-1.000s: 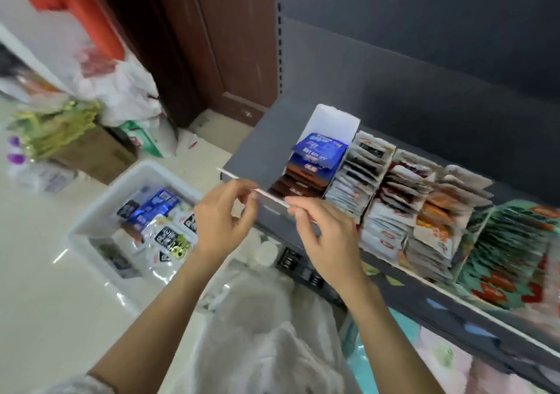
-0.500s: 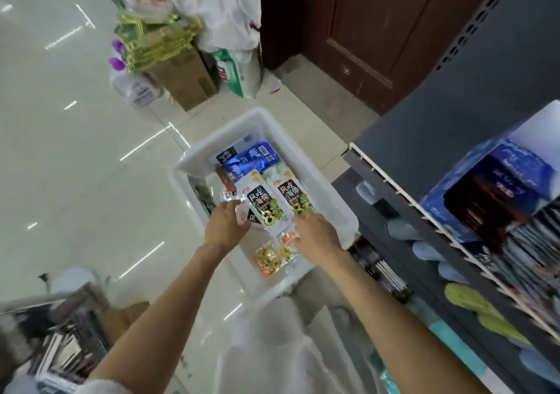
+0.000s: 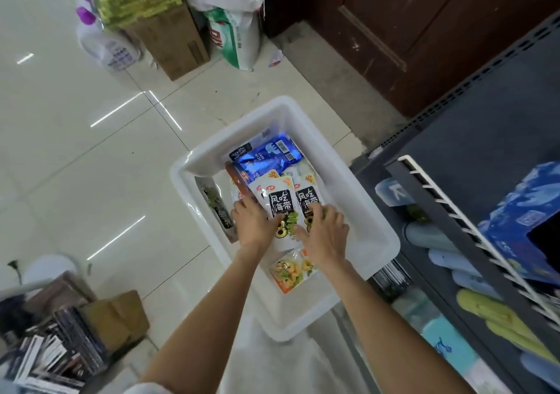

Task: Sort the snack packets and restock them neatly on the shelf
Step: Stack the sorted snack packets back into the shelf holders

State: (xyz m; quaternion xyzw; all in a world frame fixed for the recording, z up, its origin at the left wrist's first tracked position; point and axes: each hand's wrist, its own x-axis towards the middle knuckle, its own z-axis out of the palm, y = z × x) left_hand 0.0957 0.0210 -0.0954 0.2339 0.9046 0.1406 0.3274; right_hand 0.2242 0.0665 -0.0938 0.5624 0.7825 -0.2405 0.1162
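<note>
A white plastic bin (image 3: 360, 199) on the floor holds loose snack packets. Two white kelp packets with black labels lie side by side in it: one (image 3: 277, 201) under my left hand (image 3: 254, 227), the other (image 3: 307, 196) under my right hand (image 3: 325, 234). My left fingers curl round the lower end of the left packet. My right fingers lie spread on the right packet. A blue packet (image 3: 269, 157) lies at the bin's far end and a clear packet of yellow-green snacks (image 3: 291, 272) lies near my wrists. The dark shelf (image 3: 485, 139) stands at the right.
A blue carton (image 3: 521, 218) sits on the shelf behind its white wire fence (image 3: 448, 208). Slippers (image 3: 497, 312) fill the lower shelf. Cardboard boxes (image 3: 172, 39), a bottle and bags stand by the brown door. A box and magazines (image 3: 57, 348) lie at the lower left.
Both hands left the shelf's front rail, dropped into the bin, and now rest on the two kelp packets. My view swung from the shelf down to the floor.
</note>
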